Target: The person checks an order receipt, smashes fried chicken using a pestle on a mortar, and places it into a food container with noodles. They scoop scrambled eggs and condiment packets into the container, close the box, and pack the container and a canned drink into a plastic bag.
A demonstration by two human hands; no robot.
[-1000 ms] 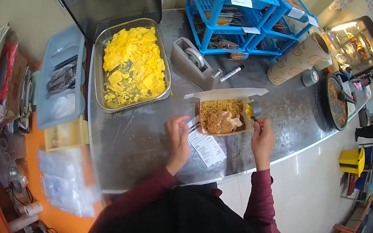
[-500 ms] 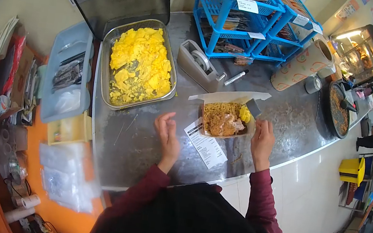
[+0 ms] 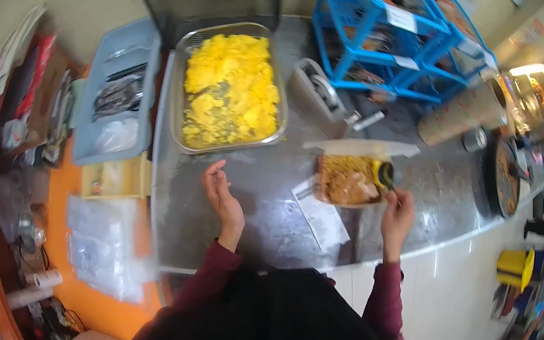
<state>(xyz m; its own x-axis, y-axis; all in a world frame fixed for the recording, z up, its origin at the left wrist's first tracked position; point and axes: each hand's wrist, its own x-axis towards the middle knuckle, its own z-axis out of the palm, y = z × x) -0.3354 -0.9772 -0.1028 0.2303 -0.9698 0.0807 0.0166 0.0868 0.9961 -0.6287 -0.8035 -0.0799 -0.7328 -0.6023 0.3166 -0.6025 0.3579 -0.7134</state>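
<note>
"Edges and clearance, first entry?"

"Counter (image 3: 269, 236), one, grey metal, front edge slanting past both sleeves. Bare stretch between left hand (image 3: 225, 204) and printed slip (image 3: 322, 221); second bare stretch from food box (image 3: 363, 146) rightward to round pan (image 3: 486, 179). Food box set back from the front edge."

"Hands?"

"Left: palm upturned, fingers loosely parted and slightly curled, nearest the metal tray (image 3: 282, 119); contact with the counter cannot be told. Right hand (image 3: 397, 217): fingers closed round the handle of one dark spoon (image 3: 387, 174), its head at the right end of the food box."

"Containers, with contents?"

"Food box, flap raised at the back: noodles (image 3: 345, 167), one browned piece (image 3: 351, 192) in front, a little yellow food (image 3: 377, 168) beside the spoon's head. Metal tray: heap of yellow scramble (image 3: 233, 80). Light-blue bin (image 3: 147, 95): dark packets (image 3: 119, 94), whitish plastic (image 3: 116, 138). Round pan: brownish food, blurred. Blue racks (image 3: 365, 87): packets, too blurred to count."

"Surface and room?"

"Printed slip, just beside the box's near left corner. Tape dispenser (image 3: 307, 101) and marker (image 3: 368, 121), behind the box. Orange worktop (image 3: 68, 171), left, bearing clear bags (image 3: 106, 244). Beyond, right: lit display case (image 3: 539, 97), pale floor (image 3: 429, 292), yellow tub (image 3: 514, 268)."
</note>
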